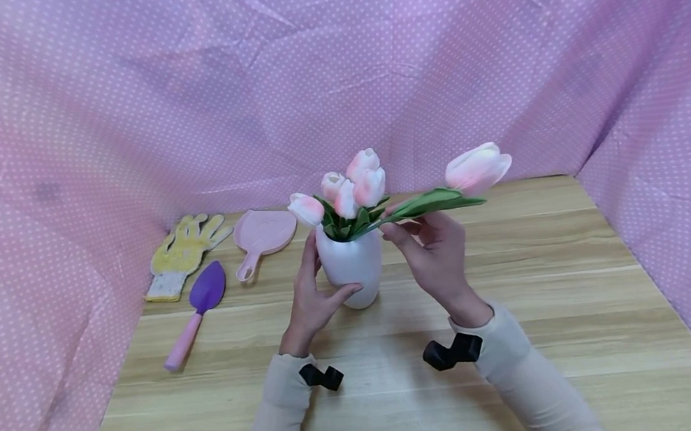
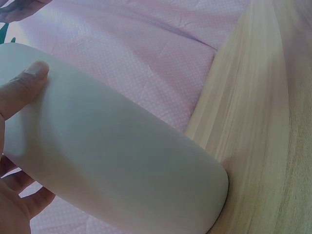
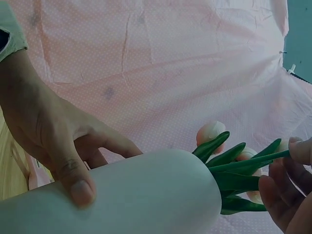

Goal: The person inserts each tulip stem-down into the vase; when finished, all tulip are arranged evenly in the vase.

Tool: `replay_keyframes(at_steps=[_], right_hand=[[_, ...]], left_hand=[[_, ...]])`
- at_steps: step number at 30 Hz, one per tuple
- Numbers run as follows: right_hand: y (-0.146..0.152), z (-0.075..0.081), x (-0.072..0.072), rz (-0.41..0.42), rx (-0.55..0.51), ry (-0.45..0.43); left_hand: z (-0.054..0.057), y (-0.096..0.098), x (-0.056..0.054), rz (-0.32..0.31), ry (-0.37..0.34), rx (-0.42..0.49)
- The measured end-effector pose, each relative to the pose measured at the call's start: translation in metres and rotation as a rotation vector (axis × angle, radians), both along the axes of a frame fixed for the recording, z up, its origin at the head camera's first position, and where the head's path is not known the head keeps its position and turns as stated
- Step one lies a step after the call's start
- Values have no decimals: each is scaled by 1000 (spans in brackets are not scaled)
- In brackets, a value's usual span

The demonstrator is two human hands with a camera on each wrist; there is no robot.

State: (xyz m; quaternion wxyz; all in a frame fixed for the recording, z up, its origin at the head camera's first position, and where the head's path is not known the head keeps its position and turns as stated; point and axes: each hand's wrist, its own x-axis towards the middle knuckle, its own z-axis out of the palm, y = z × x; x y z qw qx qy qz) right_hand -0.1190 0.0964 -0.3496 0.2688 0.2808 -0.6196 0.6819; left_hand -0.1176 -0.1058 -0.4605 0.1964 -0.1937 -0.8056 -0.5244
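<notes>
A white vase (image 1: pixel 351 267) stands on the wooden table with several pink-and-white tulips (image 1: pixel 370 186) in its mouth. My left hand (image 1: pixel 316 296) grips the vase from its left side, thumb across the front; the left wrist view shows the thumb on the vase's smooth wall (image 2: pixel 117 141). With thumb and fingers, my right hand (image 1: pixel 438 255) pinches the green stem of one more tulip (image 1: pixel 477 168), which leans far to the right. In the right wrist view that stem (image 3: pixel 253 160) reaches the vase mouth among the green leaves (image 3: pixel 239 181).
To the left lie a yellow-and-white glove (image 1: pixel 185 250), a pink dustpan-like scoop (image 1: pixel 264 232) and a trowel (image 1: pixel 206 288) with purple blade and pink handle. Pink dotted cloth (image 1: pixel 330 69) hangs behind and beside the wooden table (image 1: pixel 548 278).
</notes>
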Motion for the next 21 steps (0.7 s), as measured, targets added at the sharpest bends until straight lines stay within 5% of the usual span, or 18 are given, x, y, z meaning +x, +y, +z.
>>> replay_keyframes(at_steps=[17, 21], right_hand=[[-4, 3, 3, -93, 141, -69], [1, 8, 5, -96, 88, -79]], left_hand=[[-1, 0, 0, 4, 11, -7], [-2, 0, 0, 4, 7, -8]])
